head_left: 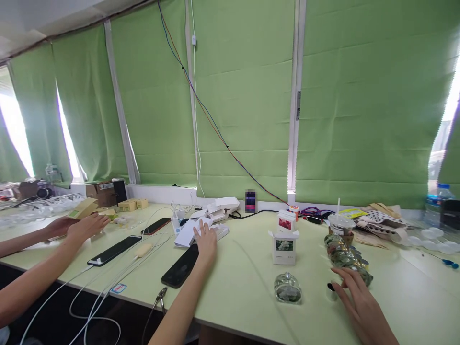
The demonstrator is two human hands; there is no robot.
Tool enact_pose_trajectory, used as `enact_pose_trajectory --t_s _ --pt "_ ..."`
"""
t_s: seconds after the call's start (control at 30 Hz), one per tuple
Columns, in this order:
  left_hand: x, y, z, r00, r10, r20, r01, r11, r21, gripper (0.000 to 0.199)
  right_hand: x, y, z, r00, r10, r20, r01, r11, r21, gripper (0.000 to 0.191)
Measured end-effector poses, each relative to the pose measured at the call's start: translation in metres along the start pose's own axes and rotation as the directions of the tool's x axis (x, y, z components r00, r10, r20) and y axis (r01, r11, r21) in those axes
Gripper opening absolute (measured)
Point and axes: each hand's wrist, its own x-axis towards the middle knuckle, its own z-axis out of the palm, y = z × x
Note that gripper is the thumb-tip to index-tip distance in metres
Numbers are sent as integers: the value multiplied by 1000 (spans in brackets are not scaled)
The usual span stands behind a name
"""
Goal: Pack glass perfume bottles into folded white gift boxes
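Observation:
My left hand [206, 242] reaches across a black phone [181, 268] to a pile of white boxes [186, 235]. Its fingers are spread over the boxes and touch them. My right hand [355, 299] is open beside a row of greenish glass bottles [345, 256], its thumb at a small silvery cap [331, 293] with a dark opening. Between my hands a rounded clear glass bottle [288, 289] stands on the table. Behind it stands an open white box with a flower picture [283, 251], and farther back a white box with a red picture [286, 221].
At left, a co-worker's hands [86, 227] handle a yellowish box [83, 209]. White cables [118, 273] cross the table and hang over its front edge near another phone [114, 250]. A lidded cup with a straw [340, 224] and water bottles [433, 208] stand at right.

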Motion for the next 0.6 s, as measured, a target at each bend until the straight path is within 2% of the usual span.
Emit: enact_pose_trajectory --t_s 0.1,0.17,0.27,0.37,0.43,0.47,0.53,0.6 --pt "-2 -9 1 1000 5 -2 -5 999 -39 26 0 0 2 1000 -14 -9 14 1000 1 34" --pt "-2 -5 -8 1000 19 -23 -21 996 -87 26 -1 -1 2 999 -17 -33 17 1000 5 34" --pt "-6 7 -33 997 45 -69 -57 981 -186 22 0 -12 -2 995 -43 -94 45 999 20 33" --pt "-26 25 -64 984 82 -159 -131 937 -324 17 2 -41 -11 992 -61 -110 72 992 104 29" --pt "-46 41 -84 928 93 -362 -302 757 -580 13 4 -67 -17 996 -16 -93 37 973 227 27" --pt "-56 50 -93 899 106 -424 -379 670 -638 13 5 -81 -19 997 -3 -78 26 956 292 26" --pt "-74 67 -107 872 126 -473 -462 533 -709 15 7 -107 -19 998 12 -54 12 905 425 30" --pt "-88 82 -118 867 199 -457 -497 423 -758 17 6 -126 -12 1000 20 -11 -10 825 565 50"
